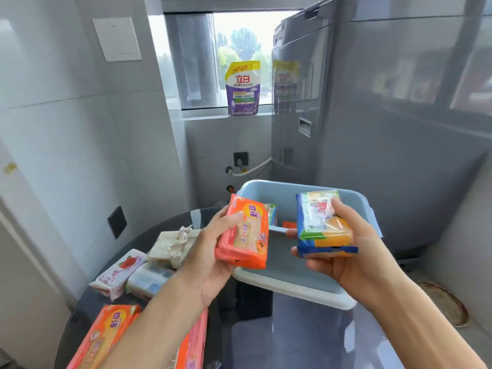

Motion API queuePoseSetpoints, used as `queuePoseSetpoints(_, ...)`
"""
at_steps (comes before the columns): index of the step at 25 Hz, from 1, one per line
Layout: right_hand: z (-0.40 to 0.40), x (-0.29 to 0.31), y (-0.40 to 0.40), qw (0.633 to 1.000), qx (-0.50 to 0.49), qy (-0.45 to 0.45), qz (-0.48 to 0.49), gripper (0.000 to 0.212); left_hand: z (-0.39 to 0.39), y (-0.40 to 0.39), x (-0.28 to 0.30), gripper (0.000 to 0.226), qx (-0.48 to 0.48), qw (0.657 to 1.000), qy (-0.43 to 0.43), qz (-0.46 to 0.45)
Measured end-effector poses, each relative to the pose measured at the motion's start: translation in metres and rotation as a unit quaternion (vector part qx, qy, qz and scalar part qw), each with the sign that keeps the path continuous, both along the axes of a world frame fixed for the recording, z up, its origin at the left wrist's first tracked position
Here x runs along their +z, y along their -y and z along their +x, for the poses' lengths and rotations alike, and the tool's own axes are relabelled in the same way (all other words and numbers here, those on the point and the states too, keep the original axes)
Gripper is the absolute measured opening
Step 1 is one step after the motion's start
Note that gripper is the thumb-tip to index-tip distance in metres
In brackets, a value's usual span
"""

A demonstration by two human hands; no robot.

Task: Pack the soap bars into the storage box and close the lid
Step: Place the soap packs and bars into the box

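Orange-wrapped soap packs (106, 339) lie nearest, on the dark glass surface (292, 339). Left hand (210, 251) grips an orange soap pack (246, 233); right hand (354, 251) grips a stack of blue-and-yellow wrapped bars (323, 225), both held over the pale blue storage box (287, 286). Box open, a few wrapped bars (274, 217) inside. White and pink wrapped bars (133, 272) lie left of the box

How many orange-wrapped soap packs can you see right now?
3 in plain view: one in the left hand, orange soap pack; two on the dark table at bottom left. More may hide inside the box.
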State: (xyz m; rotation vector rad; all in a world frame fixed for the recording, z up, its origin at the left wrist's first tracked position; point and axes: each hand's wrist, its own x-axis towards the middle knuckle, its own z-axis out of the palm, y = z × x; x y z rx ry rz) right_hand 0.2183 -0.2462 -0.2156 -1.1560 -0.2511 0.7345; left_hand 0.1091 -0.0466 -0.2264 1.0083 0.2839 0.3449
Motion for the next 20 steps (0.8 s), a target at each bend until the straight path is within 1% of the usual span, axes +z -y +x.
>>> queuePoseSetpoints(2,0.017,0.009,0.007,0.998,-0.054,0.035,-0.016,0.047,0.039,0.006,0.021,0.056,0.000,0.997,-0.020,0.069)
queuePoseSetpoints(4,0.035,0.019,0.013,0.992,-0.100,0.065,-0.029,0.046,0.085,0.011,0.036,0.060,0.028,0.991,-0.042,0.123)
queuePoseSetpoints(5,0.044,0.023,0.015,0.987,-0.123,0.092,-0.054,0.043,0.106,0.012,0.040,0.060,0.041,0.985,-0.058,0.155)
queuePoseSetpoints(7,0.064,0.026,0.012,0.962,-0.177,0.159,-0.130,0.032,0.142,0.011,0.033,0.062,0.046,0.960,-0.114,0.250)
queuePoseSetpoints(8,0.074,0.025,0.009,0.944,-0.201,0.197,-0.171,0.028,0.156,0.009,0.024,0.064,0.028,0.942,-0.149,0.300)
queuePoseSetpoints(9,0.084,0.024,0.006,0.924,-0.217,0.234,-0.211,0.030,0.167,0.007,0.015,0.068,0.003,0.923,-0.180,0.340)
queuePoseSetpoints(10,0.093,0.021,0.003,0.904,-0.220,0.268,-0.251,0.037,0.175,0.004,0.007,0.072,-0.026,0.905,-0.207,0.371)
queuePoseSetpoints(12,0.107,0.016,-0.004,0.855,-0.187,0.338,-0.347,0.055,0.182,0.002,-0.001,0.081,-0.071,0.862,-0.249,0.435)
queuePoseSetpoints(13,0.112,0.014,-0.009,0.828,-0.156,0.370,-0.393,0.059,0.183,0.003,0.000,0.084,-0.080,0.843,-0.258,0.465)
queuePoseSetpoints(14,0.115,0.012,-0.014,0.808,-0.127,0.389,-0.424,0.058,0.182,0.003,0.001,0.086,-0.085,0.827,-0.262,0.490)
queuePoseSetpoints(15,0.118,0.010,-0.018,0.798,-0.106,0.394,-0.443,0.055,0.181,0.003,0.002,0.086,-0.087,0.819,-0.264,0.502)
queuePoseSetpoints(16,0.120,0.009,-0.021,0.798,-0.094,0.390,-0.449,0.050,0.179,0.003,0.003,0.086,-0.090,0.812,-0.270,0.509)
queuePoseSetpoints(17,0.122,0.008,-0.024,0.799,-0.091,0.381,-0.456,0.044,0.176,0.003,0.004,0.085,-0.098,0.799,-0.279,0.524)
queuePoseSetpoints(18,0.124,0.008,-0.025,0.790,-0.090,0.380,-0.472,0.036,0.174,0.006,0.005,0.085,-0.115,0.765,-0.292,0.563)
queuePoseSetpoints(19,0.126,0.007,-0.025,0.765,-0.082,0.398,-0.499,0.028,0.172,0.011,0.006,0.082,-0.135,0.708,-0.303,0.624)
queuePoseSetpoints(20,0.127,0.006,-0.025,0.725,-0.068,0.433,-0.531,0.019,0.170,0.016,0.007,0.077,-0.147,0.643,-0.306,0.687)
